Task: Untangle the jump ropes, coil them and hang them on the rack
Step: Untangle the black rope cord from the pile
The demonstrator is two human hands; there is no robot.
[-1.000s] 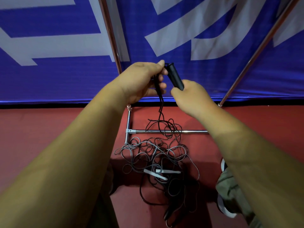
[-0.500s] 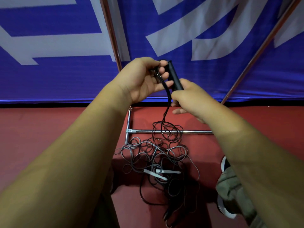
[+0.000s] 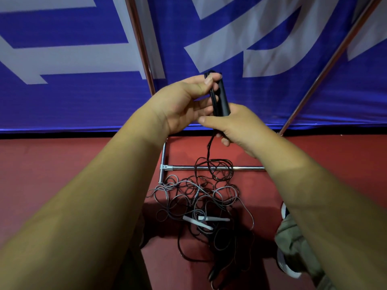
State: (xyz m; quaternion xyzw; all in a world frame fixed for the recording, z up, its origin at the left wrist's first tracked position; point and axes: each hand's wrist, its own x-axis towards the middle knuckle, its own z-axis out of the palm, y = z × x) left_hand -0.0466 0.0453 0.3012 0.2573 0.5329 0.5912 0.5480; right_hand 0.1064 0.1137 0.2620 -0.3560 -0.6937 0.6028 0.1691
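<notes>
Up at twelve o'clock, the right hand [image 3: 238, 126] grips the lower end of a black jump-rope handle [image 3: 223, 95]; the left hand [image 3: 180, 103] pinches its cord [image 3: 208, 147] at the top. That cord drops toward six o'clock into the tangled ropes [image 3: 194, 191] lying over the rack's floor bar [image 3: 247, 168].

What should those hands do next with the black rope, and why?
Probably draw more cord upward: the right hand grips the black handle, the left hand pinches the cord against it, and the cord hangs down into the tangled pile across the rack bar.
</notes>
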